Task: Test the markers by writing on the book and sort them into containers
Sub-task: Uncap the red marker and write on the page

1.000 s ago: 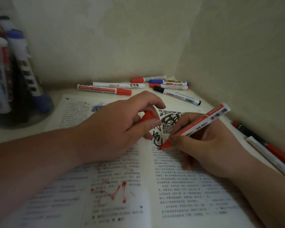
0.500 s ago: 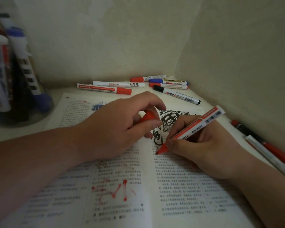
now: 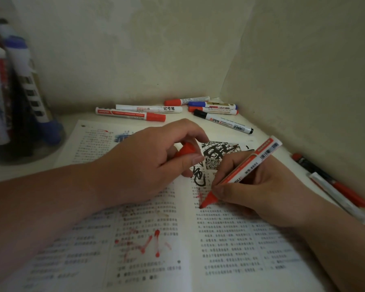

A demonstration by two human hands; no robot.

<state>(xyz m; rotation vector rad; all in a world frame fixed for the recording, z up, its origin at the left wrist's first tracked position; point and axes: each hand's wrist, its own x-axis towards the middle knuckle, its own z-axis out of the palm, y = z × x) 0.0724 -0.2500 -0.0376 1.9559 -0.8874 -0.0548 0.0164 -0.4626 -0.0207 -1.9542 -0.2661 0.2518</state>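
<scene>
An open book (image 3: 230,249) lies flat in front of me, with red scribbles on its left page and black ink near the top of the right page. My right hand (image 3: 261,190) grips an uncapped red marker (image 3: 247,167) like a pen, its tip touching the right page beside fresh faint red strokes. My left hand (image 3: 148,165) rests on the book's centre fold and pinches the marker's red cap (image 3: 185,149) between thumb and fingers.
Several capped markers (image 3: 177,109) lie at the back of the table by the wall corner. Two more markers (image 3: 333,184) lie along the right wall. A clear container (image 3: 15,102) holding upright markers stands at the far left.
My right hand has drawn the marker tip down and slightly left on the right page, leaving faint red strokes. My left hand has kept still with the cap.
</scene>
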